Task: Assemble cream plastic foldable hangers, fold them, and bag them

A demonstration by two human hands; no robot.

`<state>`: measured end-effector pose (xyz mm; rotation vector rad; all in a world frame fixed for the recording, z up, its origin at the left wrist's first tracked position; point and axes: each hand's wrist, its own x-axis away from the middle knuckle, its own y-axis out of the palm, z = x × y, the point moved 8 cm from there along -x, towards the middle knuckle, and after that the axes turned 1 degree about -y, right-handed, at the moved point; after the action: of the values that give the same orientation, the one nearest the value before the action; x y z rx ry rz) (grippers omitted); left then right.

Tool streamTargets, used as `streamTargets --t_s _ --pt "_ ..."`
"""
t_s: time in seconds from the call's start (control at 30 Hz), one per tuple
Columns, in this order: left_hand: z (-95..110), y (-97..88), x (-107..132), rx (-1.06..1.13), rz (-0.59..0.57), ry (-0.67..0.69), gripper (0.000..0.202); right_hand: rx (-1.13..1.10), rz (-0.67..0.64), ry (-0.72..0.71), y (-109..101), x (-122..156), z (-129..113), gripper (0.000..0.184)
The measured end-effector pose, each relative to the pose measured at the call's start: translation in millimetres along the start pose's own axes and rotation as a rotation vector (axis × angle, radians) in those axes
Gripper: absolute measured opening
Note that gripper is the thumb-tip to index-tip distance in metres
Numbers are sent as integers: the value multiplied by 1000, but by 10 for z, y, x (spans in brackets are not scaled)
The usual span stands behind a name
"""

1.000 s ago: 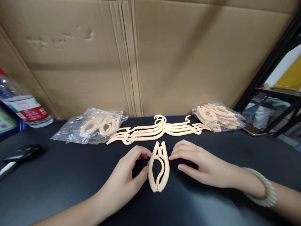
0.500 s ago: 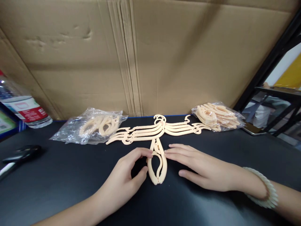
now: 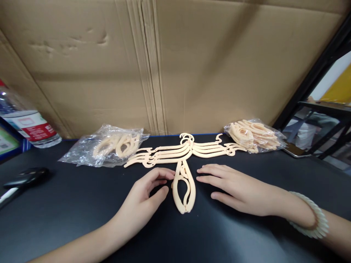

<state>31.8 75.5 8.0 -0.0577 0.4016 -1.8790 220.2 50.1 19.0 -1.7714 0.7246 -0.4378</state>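
A cream folding hanger, folded up into a narrow loop, lies on the dark tabletop between my hands. On its left side is my left hand, fingers curved and apart, the fingertips close by its edge; whether they touch it I cannot tell. My right hand hovers to its right with fingers stretched out, a small gap from the hanger. Just beyond lies a row of unfolded cream hangers, overlapping one another with their hooks bunched at the back.
A clear bag with folded hangers lies back left; another full bag lies back right, beside a phone-like slab. At left are a bottle and a black mouse. Cardboard walls off the back.
My left fingers have come off the top of the folded hanger to its left side. My right hand has drawn slightly away to the right. The hanger stays in place.
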Motion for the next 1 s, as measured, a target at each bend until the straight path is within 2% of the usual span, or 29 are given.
streamTargets --t_s 0.67,1.0 --pt "4 40 6 -53 -58 -10 14 111 -26 4 34 -15 -8 43" --pt "17 31 8 -73 -41 -7 13 123 -21 2 31 -24 -11 43"
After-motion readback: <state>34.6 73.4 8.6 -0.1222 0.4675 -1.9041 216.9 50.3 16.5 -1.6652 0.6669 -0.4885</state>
